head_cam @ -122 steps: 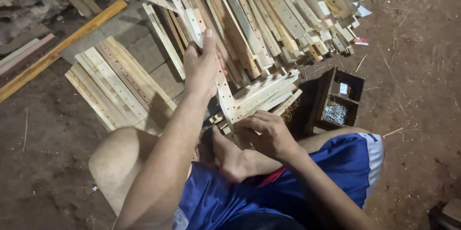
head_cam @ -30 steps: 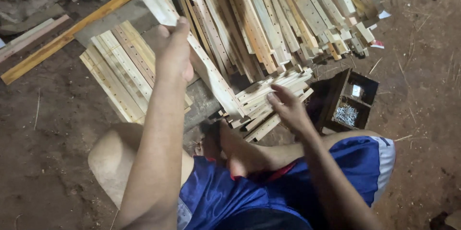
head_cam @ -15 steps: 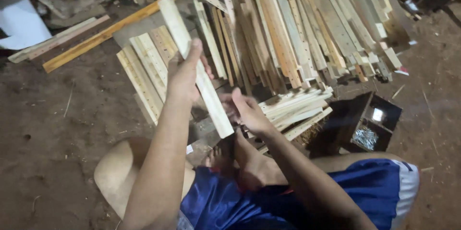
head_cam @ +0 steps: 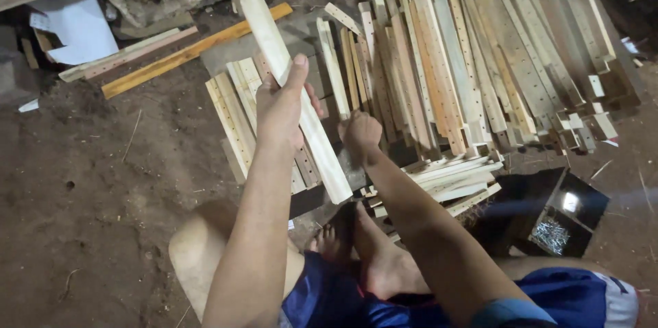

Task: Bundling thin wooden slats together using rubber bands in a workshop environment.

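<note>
I saw bare forearms, no sleeves, no gloves. Blue shorts [head_cam: 548, 297] with a white side panel and light-blue hem. Bare feet [head_cam: 384, 259].

Bare dirt floor [head_cam: 96, 191] open at left, dense slat pile [head_cam: 480, 61] blocking ahead-right, dark nail box [head_cam: 548, 211] crowding right.

Left hand [head_cam: 279, 105] fingers hidden behind slat [head_cam: 295, 95]; right hand [head_cam: 360, 132] grasp unclear; box [head_cam: 548, 215] contents too small.
</note>
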